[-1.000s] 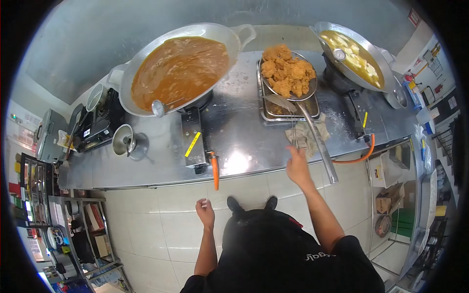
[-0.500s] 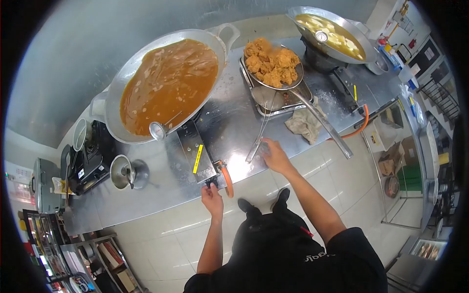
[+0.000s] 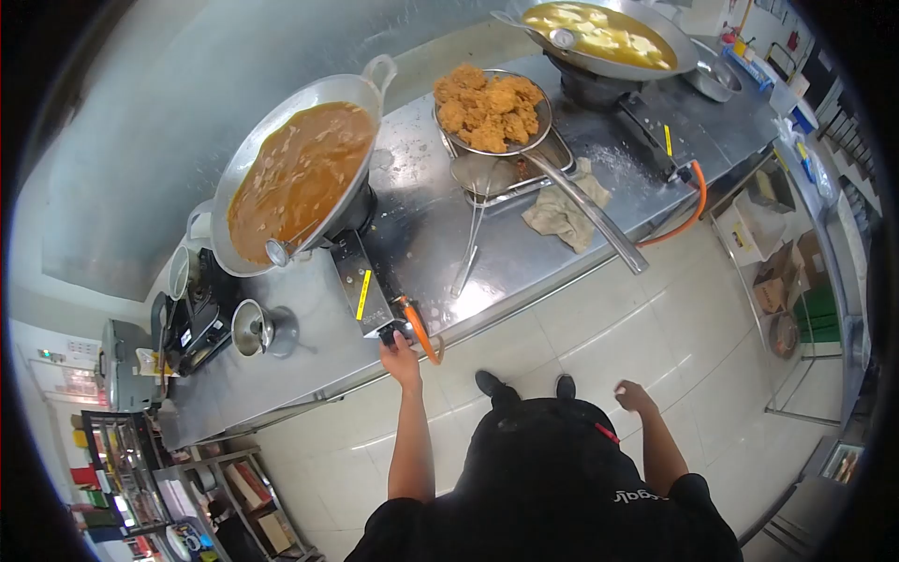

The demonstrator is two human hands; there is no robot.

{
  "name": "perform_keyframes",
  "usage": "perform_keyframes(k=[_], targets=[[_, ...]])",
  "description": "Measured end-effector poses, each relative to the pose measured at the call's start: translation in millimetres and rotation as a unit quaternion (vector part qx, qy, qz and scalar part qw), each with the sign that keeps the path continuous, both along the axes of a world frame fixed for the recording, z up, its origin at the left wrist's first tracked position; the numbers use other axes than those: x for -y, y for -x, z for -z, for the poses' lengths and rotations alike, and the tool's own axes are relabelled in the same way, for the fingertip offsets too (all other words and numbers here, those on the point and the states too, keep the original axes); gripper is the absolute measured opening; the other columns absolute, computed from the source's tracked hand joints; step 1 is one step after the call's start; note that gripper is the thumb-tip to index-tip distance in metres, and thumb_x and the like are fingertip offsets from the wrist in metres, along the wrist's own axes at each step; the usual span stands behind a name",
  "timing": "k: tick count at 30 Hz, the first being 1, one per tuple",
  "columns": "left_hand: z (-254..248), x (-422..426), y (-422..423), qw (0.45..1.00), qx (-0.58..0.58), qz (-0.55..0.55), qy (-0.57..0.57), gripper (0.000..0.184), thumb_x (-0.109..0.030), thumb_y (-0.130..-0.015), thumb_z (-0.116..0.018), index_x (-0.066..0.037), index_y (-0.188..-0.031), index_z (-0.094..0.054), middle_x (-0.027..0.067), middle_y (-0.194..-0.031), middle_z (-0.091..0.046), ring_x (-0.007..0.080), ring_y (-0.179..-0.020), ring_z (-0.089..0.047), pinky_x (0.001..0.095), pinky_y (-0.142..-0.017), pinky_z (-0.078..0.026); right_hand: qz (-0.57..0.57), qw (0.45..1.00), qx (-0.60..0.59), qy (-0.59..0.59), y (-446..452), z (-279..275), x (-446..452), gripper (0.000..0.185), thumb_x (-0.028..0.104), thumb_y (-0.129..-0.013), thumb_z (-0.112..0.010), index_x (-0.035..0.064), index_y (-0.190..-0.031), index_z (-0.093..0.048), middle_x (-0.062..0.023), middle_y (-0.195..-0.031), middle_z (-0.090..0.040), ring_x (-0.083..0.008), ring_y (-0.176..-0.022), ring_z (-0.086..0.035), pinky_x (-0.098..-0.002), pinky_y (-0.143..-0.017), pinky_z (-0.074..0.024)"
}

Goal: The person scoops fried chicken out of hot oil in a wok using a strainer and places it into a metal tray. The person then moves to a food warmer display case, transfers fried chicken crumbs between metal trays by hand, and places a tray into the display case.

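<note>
My left hand [image 3: 401, 361] is closed on the black knob [image 3: 388, 333] at the front end of the left gas burner [image 3: 360, 286]. An orange hose [image 3: 421, 328] joins the burner beside it. Above the burner sits a big metal wok [image 3: 225, 215] of brown oil [image 3: 304, 178], a dial thermometer [image 3: 277, 251] at its rim. Down by my side, away from the counter, my right hand [image 3: 637, 397] hangs with its fingers curled and nothing visible in them. A long-handled wire skimmer [image 3: 473, 220] lies on the counter, touched by neither hand.
Fried chicken [image 3: 492, 108] fills a strainer [image 3: 545, 140] resting over a metal tray [image 3: 559, 150]; its handle [image 3: 609, 234] juts past the counter edge. A cloth [image 3: 567, 208] lies beside it. Another wok [image 3: 688, 51] holds yellow oil with pale pieces. A metal bowl [image 3: 249, 328] stands left.
My right hand has left the skimmer handle and dropped back to my right side. My left hand stays at the burner knob. The view has turned, tilting the wok in frame.
</note>
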State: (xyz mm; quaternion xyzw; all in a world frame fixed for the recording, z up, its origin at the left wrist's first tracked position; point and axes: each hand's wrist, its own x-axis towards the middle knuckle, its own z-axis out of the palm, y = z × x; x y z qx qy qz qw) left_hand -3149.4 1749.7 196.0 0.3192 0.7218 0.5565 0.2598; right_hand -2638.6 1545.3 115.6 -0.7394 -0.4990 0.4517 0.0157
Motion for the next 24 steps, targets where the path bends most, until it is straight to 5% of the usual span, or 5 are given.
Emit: perform_keyframes(k=[4, 9, 12, 15, 24], targets=[[5.3, 20.9, -13.9, 0.982, 0.176, -0.041, 0.049, 0.027, -0.028, -0.092, -0.058, -0.006, -0.101, -0.048, 0.0061, -0.073, -0.056, 0.0111, -0.049, -0.050, 0.0231, -0.043, -0.040, 0.232, 0.926, -0.271, 0.125, -119.5, 158.1, 128.8, 0.007, 0.011, -0.083, -0.055, 0.0136, -0.089, -0.058, -0.0073, -0.059, -0.056, -0.0188, -0.046, -0.057, -0.0333, -0.036, -0.0441], [10.2, 117.1, -48.6, 0.972, -0.047, 0.126, 0.195, 0.031, -0.021, -0.090, -0.061, -0.008, -0.112, -0.044, 0.0054, -0.075, -0.056, 0.0113, -0.051, -0.053, 0.0243, -0.044, -0.042, 0.437, 0.882, -0.141, 0.108, -105.2, 101.1, 150.7, 0.005, 0.013, -0.084, -0.056, 0.0177, -0.086, -0.055, -0.0032, -0.056, -0.050, -0.0144, -0.041, -0.047, -0.0291, -0.034, -0.0390], [33.7, 206.9, -38.5, 0.805, -0.244, 0.402, 0.361, 0.032, -0.027, -0.088, -0.063, -0.005, -0.108, -0.054, 0.0102, -0.073, -0.061, 0.0157, -0.059, -0.060, 0.0323, -0.056, -0.049, 0.428, 0.870, -0.194, 0.152, -105.6, 145.7, 196.5, 0.004, 0.017, -0.085, -0.058, 0.0148, -0.088, -0.056, -0.0032, -0.056, -0.050, -0.0146, -0.042, -0.047, -0.0310, -0.034, -0.0400], [24.8, 268.4, -58.7, 0.616, -0.071, 0.454, 0.639, 0.042, -0.041, -0.087, -0.059, -0.009, -0.114, -0.056, 0.0112, -0.088, -0.065, 0.0189, -0.067, -0.062, 0.0334, -0.059, -0.050, 0.334, 0.918, -0.164, 0.136, -68.0, 108.4, 158.2, 0.021, 0.028, -0.087, -0.058, 0.0073, -0.093, -0.059, -0.0049, -0.071, -0.058, -0.0147, -0.063, -0.055, -0.0295, -0.059, -0.0461], [-15.3, 343.8, -90.7, 0.853, 0.029, 0.210, 0.477, 0.034, -0.034, -0.090, -0.057, -0.007, -0.111, -0.057, 0.0071, -0.085, -0.065, 0.0151, -0.069, -0.062, 0.0283, -0.057, -0.049, 0.098, 0.895, -0.435, -0.024, 54.6, 96.2, 42.8, 0.023, 0.025, -0.092, -0.057, 0.0042, -0.100, -0.060, -0.0031, -0.084, -0.063, -0.0103, -0.075, -0.057, -0.0247, -0.068, -0.0453]])
